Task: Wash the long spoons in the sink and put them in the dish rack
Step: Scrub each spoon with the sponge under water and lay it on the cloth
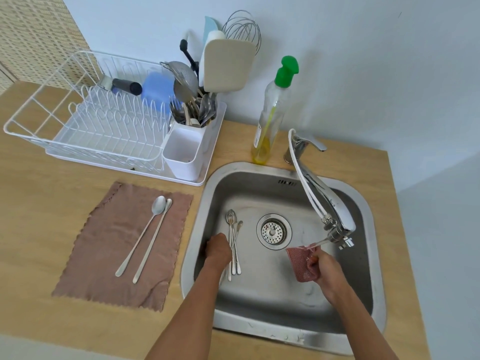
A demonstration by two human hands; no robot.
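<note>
Several long metal spoons (233, 237) lie side by side on the floor of the steel sink (374, 258), left of the drain. My left hand (217, 249) reaches down beside them, fingers curled at their handles; whether it grips one is hidden. My right hand (326, 266) holds a pink mesh scrubber (301, 263) under the faucet spout (337, 229). Two more long spoons (148, 235) rest on a brown cloth (104, 255) left of the sink. The white wire dish rack (104, 131) stands at the back left, with a white cutlery cup (184, 152).
A dish soap bottle with a green pump (272, 110) stands behind the sink next to the faucet base. The cutlery cup's rear section holds forks, spoons and a strainer. A beige utensil holder with a whisk (228, 63) hangs on the wall.
</note>
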